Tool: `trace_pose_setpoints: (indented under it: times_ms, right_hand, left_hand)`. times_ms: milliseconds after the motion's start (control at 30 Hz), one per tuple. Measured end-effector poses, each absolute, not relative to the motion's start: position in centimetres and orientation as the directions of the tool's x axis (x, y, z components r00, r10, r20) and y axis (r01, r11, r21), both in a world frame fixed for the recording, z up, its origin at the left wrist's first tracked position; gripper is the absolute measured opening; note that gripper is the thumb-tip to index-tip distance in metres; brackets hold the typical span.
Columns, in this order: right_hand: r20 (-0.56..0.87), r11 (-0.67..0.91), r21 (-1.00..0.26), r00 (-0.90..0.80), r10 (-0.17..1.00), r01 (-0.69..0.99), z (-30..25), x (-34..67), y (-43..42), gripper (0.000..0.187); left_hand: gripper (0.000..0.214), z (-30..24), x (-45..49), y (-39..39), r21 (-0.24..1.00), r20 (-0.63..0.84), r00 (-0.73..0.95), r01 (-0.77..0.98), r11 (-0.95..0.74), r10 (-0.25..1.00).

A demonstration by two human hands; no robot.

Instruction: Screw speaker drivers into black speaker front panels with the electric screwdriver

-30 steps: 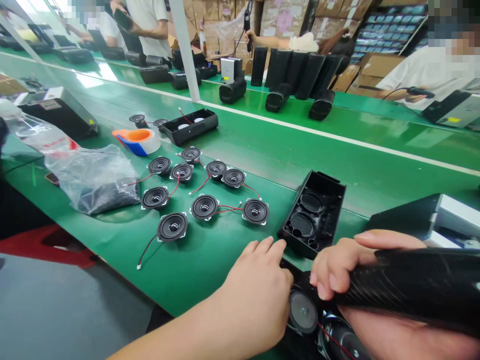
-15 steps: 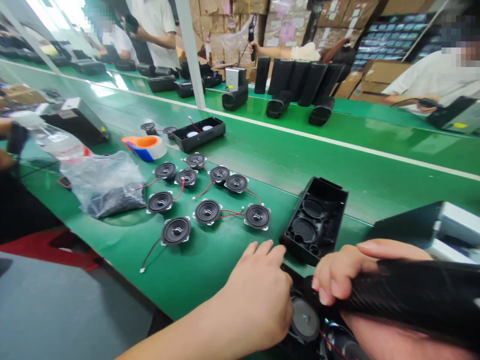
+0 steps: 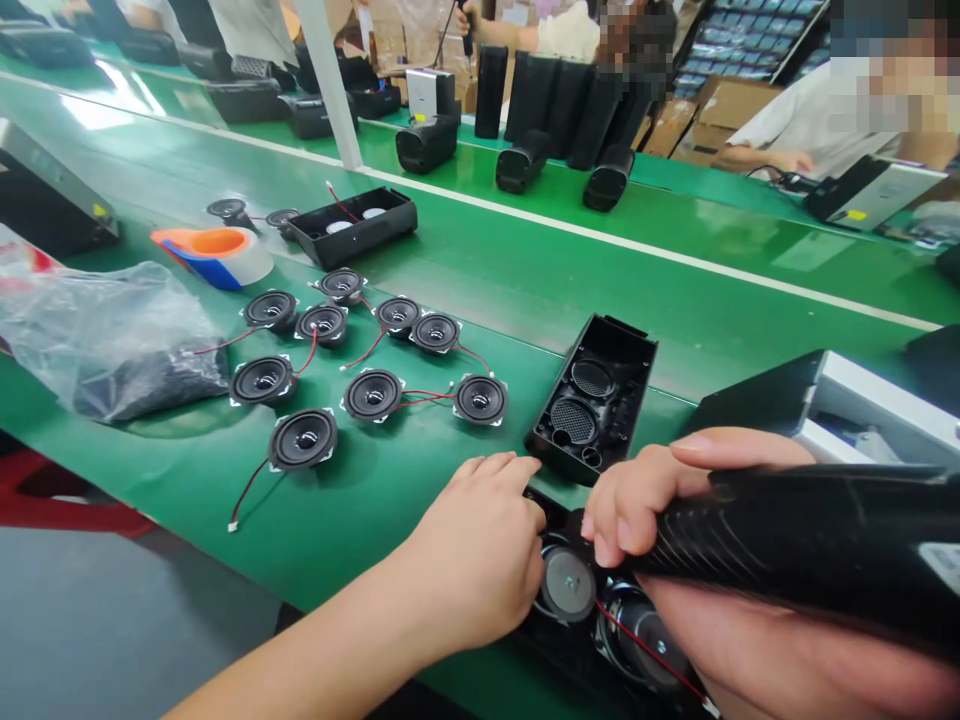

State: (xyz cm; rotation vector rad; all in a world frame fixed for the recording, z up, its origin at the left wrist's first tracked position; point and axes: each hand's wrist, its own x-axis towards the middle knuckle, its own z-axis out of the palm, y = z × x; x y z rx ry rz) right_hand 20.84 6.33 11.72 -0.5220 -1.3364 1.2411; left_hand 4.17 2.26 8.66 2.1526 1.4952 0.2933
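Observation:
My left hand [image 3: 480, 545] rests curled on the near end of a black speaker housing [image 3: 592, 620] at the table's front edge, fingers against its rim. Two round speaker drivers [image 3: 568, 583] with a red wire sit inside that housing. My right hand [image 3: 660, 500] is wrapped round a black power screwdriver [image 3: 795, 545] held level over the housing. Just beyond my fingers lies a second, empty black housing [image 3: 592, 395] with two mesh grilles.
Several loose speaker drivers [image 3: 371, 392] with red wires lie on the green table [image 3: 525, 290]. Further left are a plastic bag [image 3: 112, 340], a tape roll [image 3: 214, 252] and another black housing [image 3: 352, 225]. A grey box [image 3: 862, 405] sits at right. Other people work across the belt.
The view has shifted, so everything sits lower left in the frame. Both hands keep their hold on the housing and the screwdriver; the drivers inside the near housing show more.

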Motion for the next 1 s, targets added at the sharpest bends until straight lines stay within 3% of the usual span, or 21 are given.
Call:
trace_pose_setpoints:
  times_ms: [133, 367, 700, 1000]
  right_hand:
    - [0.434, 0.350, -0.856, -0.161, 0.886, -0.381, 11.38, 20.63, 6.11, 0.075]
    - [0.419, 0.309, -0.874, -0.263, 0.869, -0.375, 11.43, 21.05, 6.55, 0.069]
    - [0.378, 0.299, -0.893, -0.200, 0.904, -0.335, 11.34, 21.12, 6.05, 0.063]
    - [0.440, 0.363, -0.886, -0.274, 0.855, -0.289, 10.98, 21.33, 5.72, 0.056]
  left_hand:
    - [0.021, 8.66, 4.24, 2.29, 0.499, -0.095, 0.371, 0.820, -0.278, 0.924]
    - [0.022, 8.78, 4.26, 2.36, 0.493, -0.086, 0.373, 0.822, -0.286, 0.924]
    - [0.020, 8.32, 4.26, 2.32, 0.524, -0.081, 0.374, 0.804, -0.280, 0.924]
    - [0.019, 8.12, 4.20, 2.26, 0.528, -0.073, 0.372, 0.801, -0.281, 0.925]
